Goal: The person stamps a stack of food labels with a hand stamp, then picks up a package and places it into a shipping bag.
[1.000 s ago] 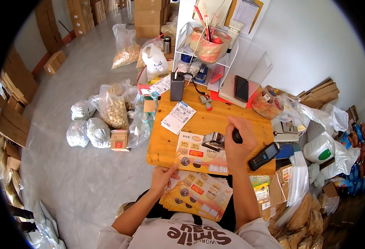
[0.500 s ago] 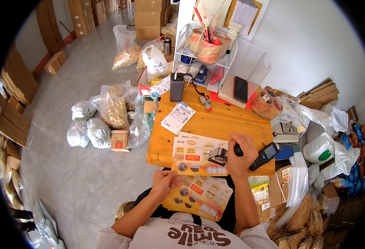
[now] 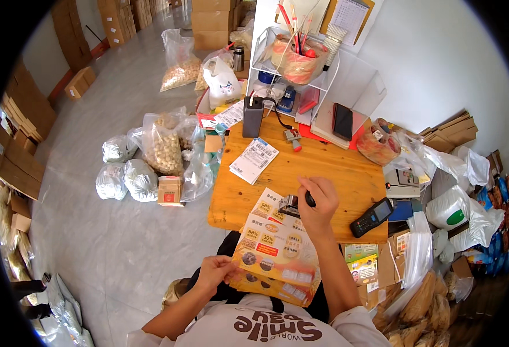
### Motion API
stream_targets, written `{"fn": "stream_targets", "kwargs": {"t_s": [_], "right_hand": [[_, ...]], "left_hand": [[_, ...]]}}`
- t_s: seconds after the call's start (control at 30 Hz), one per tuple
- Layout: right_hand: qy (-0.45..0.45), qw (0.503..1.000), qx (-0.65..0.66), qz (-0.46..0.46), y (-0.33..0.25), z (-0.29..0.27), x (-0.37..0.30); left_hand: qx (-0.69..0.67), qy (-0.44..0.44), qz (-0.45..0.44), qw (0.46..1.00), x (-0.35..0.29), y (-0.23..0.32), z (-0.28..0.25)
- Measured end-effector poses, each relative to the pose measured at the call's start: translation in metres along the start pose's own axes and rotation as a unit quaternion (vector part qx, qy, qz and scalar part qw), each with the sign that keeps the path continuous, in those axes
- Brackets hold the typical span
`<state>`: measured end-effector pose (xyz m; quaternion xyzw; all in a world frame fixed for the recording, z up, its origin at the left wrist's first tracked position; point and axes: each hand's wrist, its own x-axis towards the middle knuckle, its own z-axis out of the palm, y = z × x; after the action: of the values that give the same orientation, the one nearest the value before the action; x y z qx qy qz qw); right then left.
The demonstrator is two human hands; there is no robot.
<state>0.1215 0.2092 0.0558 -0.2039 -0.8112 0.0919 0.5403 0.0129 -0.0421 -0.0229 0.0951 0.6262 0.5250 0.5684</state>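
My left hand (image 3: 215, 270) pinches the left edge of a flat yellow-and-white printed package (image 3: 274, 246), which is tilted over my lap. Beneath it, at the near side, edges of a stack of similar printed packages (image 3: 270, 289) rest on my lap. Closed around the black handle of a metal-framed hand stamp (image 3: 289, 204), my right hand (image 3: 321, 199) is at the table's front part. The stamp is over another printed package (image 3: 267, 199) lying on the table; whether it touches is hard to tell.
On the wooden table (image 3: 231, 205) are a handheld scanner (image 3: 372, 217), printed labels (image 3: 254, 161), a dark grey power bank (image 3: 252, 117) and a small grey-red device (image 3: 293, 140). A wire rack (image 3: 329, 75) stands behind. Filled bags (image 3: 164, 147) lie on the floor at left.
My left hand has drawn a package down and back toward my lap. My right hand has lifted slightly and shifted left with the stamp.
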Motion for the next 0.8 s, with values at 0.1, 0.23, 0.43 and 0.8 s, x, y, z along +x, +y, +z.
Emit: {"fn": "stream_targets", "kwargs": {"t_s": [0.1, 0.23, 0.43, 0.8], "right_hand": [[-0.007, 1.0, 0.0, -0.002, -0.003, 0.002, -0.007], [-0.023, 1.0, -0.003, -0.007, 0.0, 0.007, -0.015], [-0.03, 0.999, -0.012, 0.031, -0.004, 0.011, -0.014], [-0.001, 1.0, -0.018, 0.007, 0.003, 0.022, -0.031]], "left_hand": [[-0.027, -0.026, -0.014, 0.999, 0.003, -0.004, 0.001], [0.062, -0.083, -0.024, 0.994, 0.009, -0.007, -0.005], [0.197, -0.065, -0.037, 0.978, -0.002, 0.007, -0.008], [0.012, -0.044, -0.044, 0.998, 0.054, 0.018, 0.001]]}}
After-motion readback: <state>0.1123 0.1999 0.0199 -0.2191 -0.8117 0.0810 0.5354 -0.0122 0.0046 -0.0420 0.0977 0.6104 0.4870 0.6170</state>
